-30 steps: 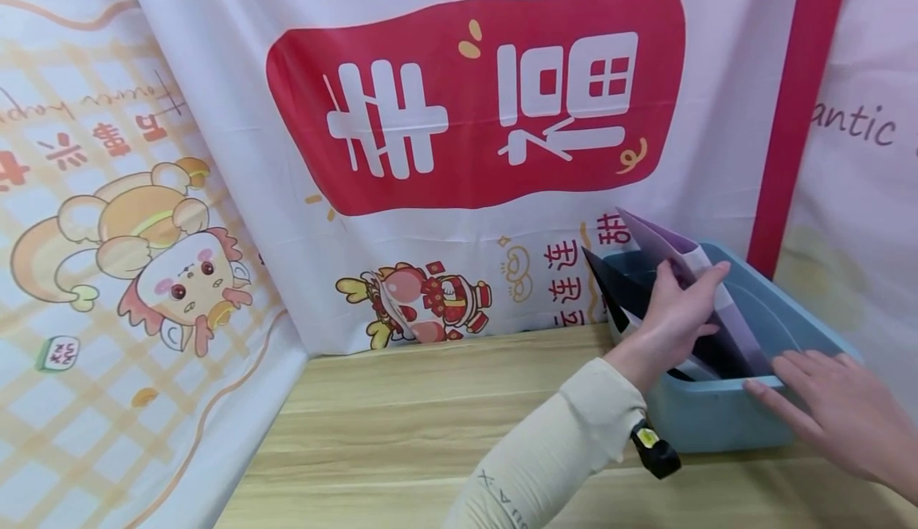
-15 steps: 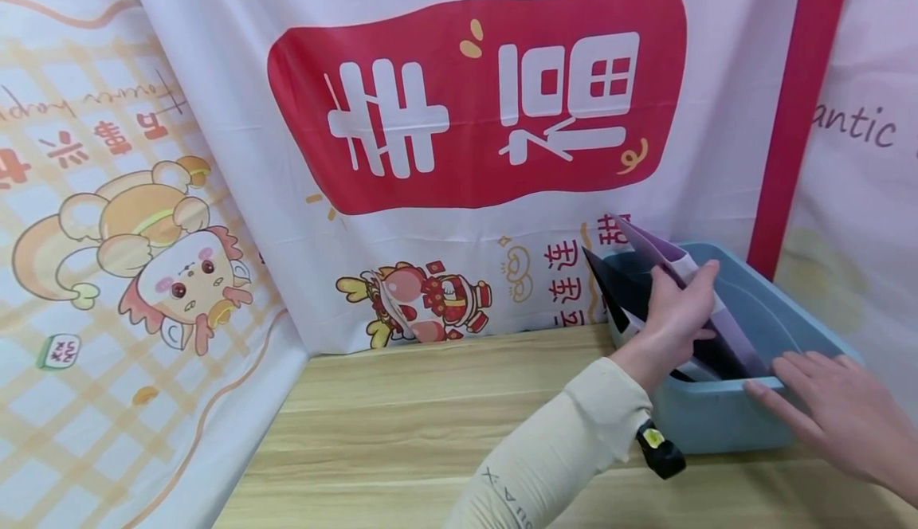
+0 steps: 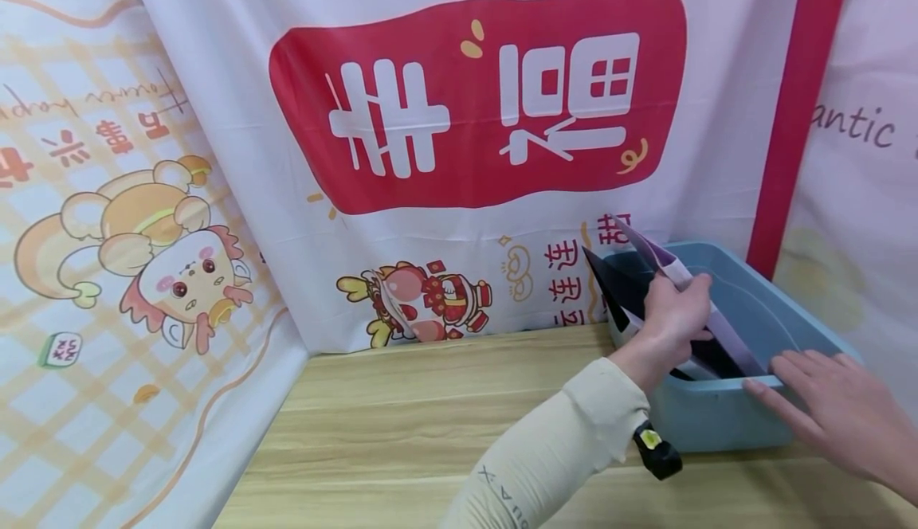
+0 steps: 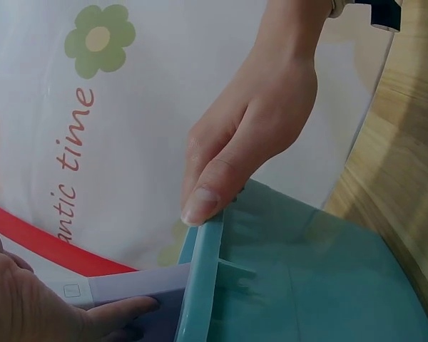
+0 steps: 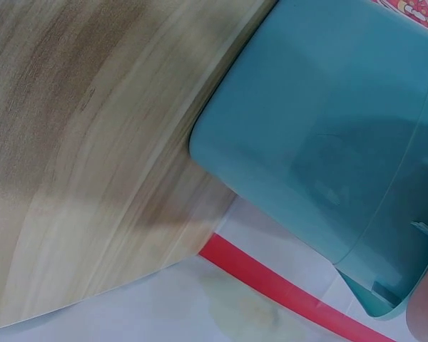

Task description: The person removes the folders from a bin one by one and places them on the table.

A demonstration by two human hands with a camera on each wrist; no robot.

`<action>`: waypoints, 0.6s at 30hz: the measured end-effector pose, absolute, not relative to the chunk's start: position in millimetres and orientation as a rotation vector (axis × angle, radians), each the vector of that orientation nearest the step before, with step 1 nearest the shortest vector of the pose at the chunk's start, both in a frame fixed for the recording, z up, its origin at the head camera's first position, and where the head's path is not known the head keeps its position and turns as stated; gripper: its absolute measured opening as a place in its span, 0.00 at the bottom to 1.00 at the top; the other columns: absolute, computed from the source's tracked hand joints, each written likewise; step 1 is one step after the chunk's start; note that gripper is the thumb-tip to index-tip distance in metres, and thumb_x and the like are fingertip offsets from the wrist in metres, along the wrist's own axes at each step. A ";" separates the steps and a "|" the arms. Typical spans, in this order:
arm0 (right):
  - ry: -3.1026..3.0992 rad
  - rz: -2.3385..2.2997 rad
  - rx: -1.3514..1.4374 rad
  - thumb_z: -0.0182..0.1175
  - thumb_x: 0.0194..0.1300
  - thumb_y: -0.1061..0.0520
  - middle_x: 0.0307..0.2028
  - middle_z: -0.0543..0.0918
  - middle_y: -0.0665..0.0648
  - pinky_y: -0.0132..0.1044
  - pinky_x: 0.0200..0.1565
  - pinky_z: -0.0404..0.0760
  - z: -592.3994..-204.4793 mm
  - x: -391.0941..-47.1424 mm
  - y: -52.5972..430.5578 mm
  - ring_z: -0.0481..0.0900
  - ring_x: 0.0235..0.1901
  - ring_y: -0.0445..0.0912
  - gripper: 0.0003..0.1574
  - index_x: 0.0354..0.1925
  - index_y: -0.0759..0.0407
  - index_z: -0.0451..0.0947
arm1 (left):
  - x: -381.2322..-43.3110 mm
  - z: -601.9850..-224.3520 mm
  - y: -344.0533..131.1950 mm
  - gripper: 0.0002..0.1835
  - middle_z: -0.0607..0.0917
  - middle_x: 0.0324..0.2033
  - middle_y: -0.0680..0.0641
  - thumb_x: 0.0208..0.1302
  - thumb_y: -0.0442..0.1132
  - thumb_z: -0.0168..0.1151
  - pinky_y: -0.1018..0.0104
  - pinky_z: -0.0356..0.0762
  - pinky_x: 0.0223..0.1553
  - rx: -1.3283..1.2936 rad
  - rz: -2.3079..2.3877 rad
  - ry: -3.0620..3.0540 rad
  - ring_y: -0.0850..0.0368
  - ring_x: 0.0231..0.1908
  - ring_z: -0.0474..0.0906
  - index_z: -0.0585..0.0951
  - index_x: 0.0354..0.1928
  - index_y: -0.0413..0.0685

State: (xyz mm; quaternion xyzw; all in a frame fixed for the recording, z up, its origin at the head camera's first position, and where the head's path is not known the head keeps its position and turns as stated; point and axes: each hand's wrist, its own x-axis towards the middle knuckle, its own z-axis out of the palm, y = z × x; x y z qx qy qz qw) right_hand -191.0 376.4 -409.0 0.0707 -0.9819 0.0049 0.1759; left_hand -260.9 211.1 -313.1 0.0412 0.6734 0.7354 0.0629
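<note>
My left hand [image 3: 672, 310] grips a pale purple folder [image 3: 739, 343] by its spine, which bears a white label. The folder stands tilted inside a blue plastic bin [image 3: 724, 417]. Left of it in the bin leans a black folder [image 3: 610, 278] with white edges showing. My right hand [image 3: 839, 405] holds the bin's near rim, thumb outside and fingers over the inside. In the left wrist view, that right hand [image 4: 253, 132] pinches the rim from above, and part of my left hand [image 4: 28, 299] lies on the purple folder [image 4: 146, 285]. The right wrist view shows the bin's outer wall [image 5: 307, 135].
The bin stands on a wood-grain table [image 3: 430, 425], at its right side near the back. Behind it hangs a white printed cloth [image 3: 717, 115] with a red patch and white characters. More patterned cloth [image 3: 868, 218] borders the right, and another checked cloth [image 3: 72, 274] the left.
My left hand has shifted slightly down and left, its fingers closing further over the spine. The purple folder has sunk and tipped a little left with it. My right hand stays on the rim.
</note>
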 end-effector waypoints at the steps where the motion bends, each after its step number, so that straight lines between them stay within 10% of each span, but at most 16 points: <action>1: -2.781 0.012 0.200 0.49 0.64 0.31 0.23 0.71 0.48 0.43 0.27 0.68 -408.9 -191.2 376.6 0.68 0.25 0.45 0.27 0.29 0.50 0.73 | -260.7 -313.5 210.5 0.09 0.77 0.33 0.49 0.63 0.46 0.60 0.52 0.82 0.28 0.127 2.215 2.045 0.53 0.30 0.80 0.73 0.41 0.53; 18: -2.769 0.014 0.197 0.49 0.63 0.31 0.24 0.71 0.47 0.43 0.28 0.70 -409.4 -189.3 375.3 0.68 0.25 0.44 0.26 0.28 0.49 0.72 | -250.7 -308.1 201.7 0.08 0.76 0.29 0.49 0.65 0.47 0.58 0.56 0.83 0.26 0.109 2.208 2.098 0.56 0.27 0.78 0.75 0.38 0.51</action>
